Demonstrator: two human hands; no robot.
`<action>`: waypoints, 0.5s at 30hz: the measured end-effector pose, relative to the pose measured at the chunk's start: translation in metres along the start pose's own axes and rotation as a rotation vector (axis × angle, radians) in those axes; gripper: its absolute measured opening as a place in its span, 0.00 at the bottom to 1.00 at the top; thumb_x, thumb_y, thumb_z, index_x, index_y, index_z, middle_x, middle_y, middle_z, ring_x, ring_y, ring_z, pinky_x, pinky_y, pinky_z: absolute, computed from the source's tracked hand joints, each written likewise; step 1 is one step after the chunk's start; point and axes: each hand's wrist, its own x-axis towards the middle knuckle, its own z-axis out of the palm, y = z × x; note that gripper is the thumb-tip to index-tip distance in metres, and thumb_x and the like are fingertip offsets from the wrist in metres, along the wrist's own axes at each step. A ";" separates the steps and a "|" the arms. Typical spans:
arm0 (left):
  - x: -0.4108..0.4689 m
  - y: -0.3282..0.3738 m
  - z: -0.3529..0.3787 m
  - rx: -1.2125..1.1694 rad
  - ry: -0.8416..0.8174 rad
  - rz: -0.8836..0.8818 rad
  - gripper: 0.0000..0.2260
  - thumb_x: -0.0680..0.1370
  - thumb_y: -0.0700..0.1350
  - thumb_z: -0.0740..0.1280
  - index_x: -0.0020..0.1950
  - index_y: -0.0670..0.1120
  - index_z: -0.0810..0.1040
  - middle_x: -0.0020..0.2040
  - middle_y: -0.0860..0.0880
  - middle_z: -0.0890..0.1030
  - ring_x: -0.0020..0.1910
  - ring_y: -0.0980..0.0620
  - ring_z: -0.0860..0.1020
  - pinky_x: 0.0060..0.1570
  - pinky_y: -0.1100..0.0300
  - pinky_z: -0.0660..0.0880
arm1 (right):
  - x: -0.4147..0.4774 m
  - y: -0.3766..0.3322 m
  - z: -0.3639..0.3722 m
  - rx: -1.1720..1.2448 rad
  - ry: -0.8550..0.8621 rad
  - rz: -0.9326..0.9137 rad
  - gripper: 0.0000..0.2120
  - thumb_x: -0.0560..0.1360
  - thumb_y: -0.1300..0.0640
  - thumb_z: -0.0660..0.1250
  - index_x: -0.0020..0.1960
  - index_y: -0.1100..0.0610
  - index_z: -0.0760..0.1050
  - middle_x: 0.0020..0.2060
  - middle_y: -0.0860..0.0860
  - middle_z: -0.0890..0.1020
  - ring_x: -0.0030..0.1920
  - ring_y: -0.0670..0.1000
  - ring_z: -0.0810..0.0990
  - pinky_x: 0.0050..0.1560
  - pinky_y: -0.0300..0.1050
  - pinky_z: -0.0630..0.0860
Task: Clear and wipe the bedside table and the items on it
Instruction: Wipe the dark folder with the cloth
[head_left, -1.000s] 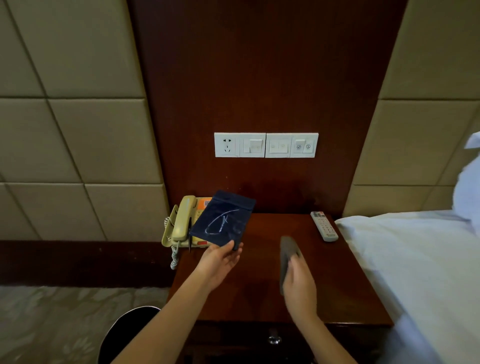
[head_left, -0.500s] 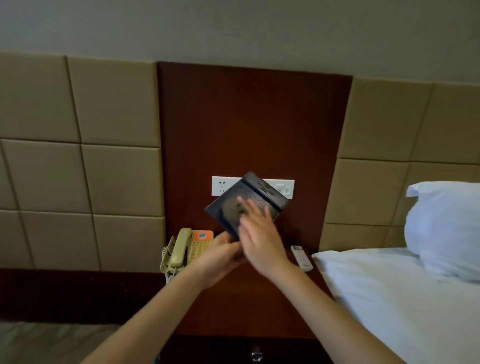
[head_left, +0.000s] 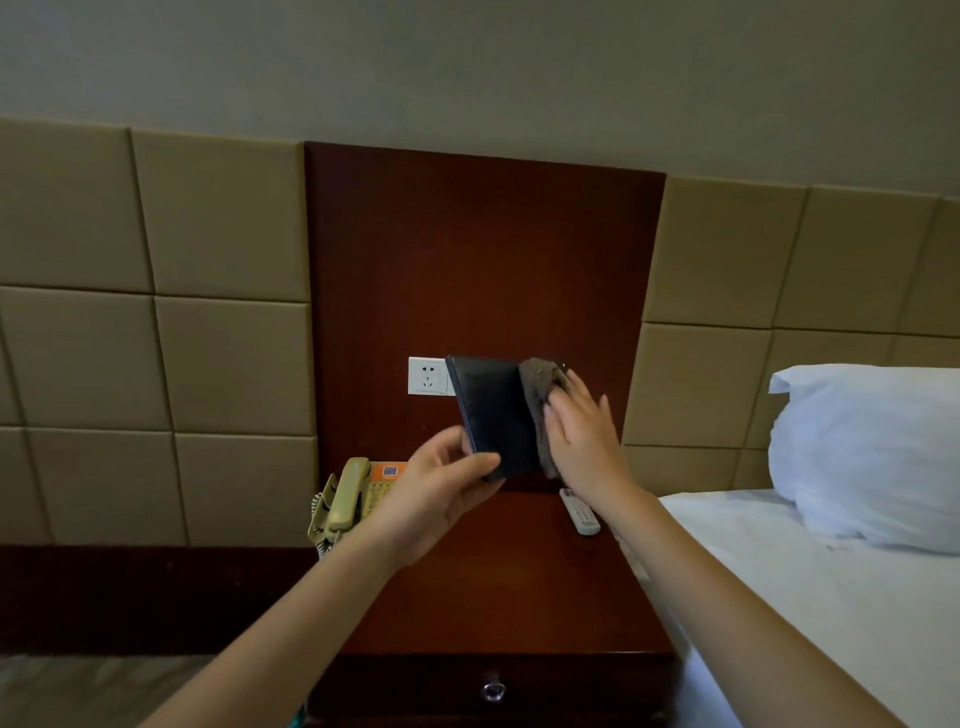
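My left hand (head_left: 441, 483) grips the lower corner of a flat dark folder (head_left: 491, 415) and holds it up in front of the wall, above the brown bedside table (head_left: 498, 587). My right hand (head_left: 582, 431) lies with straight fingers on a grey-brown cloth (head_left: 540, 400) and presses it against the folder's right half. A beige telephone (head_left: 348, 499) stands on the table's left rear corner. A white remote control (head_left: 579, 512) lies at the right rear, near the bed.
A white socket and switch plate (head_left: 427, 375) is on the wooden wall panel behind the folder. The bed with white sheet (head_left: 810, 597) and pillow (head_left: 872, 452) adjoins the table on the right. A drawer knob (head_left: 492, 690) shows on the table's front.
The folder rose from table height to in front of the wall plate. My right hand brought the cloth up from the table and now presses it on the folder's right side. The camera tilted up.
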 end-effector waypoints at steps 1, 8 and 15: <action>0.000 0.002 0.001 -0.040 0.012 0.012 0.07 0.76 0.33 0.63 0.52 0.41 0.72 0.58 0.40 0.79 0.56 0.45 0.80 0.54 0.57 0.79 | 0.000 -0.003 0.001 0.050 0.009 0.036 0.19 0.83 0.57 0.49 0.72 0.53 0.66 0.76 0.49 0.61 0.77 0.48 0.50 0.75 0.57 0.42; -0.005 0.010 -0.003 -0.134 -0.049 0.092 0.25 0.76 0.36 0.62 0.71 0.53 0.68 0.64 0.45 0.78 0.58 0.48 0.79 0.51 0.57 0.80 | -0.015 -0.067 0.017 0.126 -0.035 -0.175 0.19 0.83 0.57 0.50 0.72 0.53 0.66 0.77 0.46 0.53 0.77 0.45 0.44 0.75 0.52 0.38; -0.017 0.002 -0.016 -0.242 -0.003 0.058 0.27 0.75 0.32 0.60 0.71 0.54 0.68 0.64 0.41 0.77 0.61 0.42 0.77 0.58 0.49 0.76 | 0.011 -0.050 0.004 -0.135 -0.072 -0.032 0.14 0.82 0.59 0.52 0.60 0.52 0.73 0.78 0.46 0.52 0.78 0.49 0.44 0.72 0.67 0.36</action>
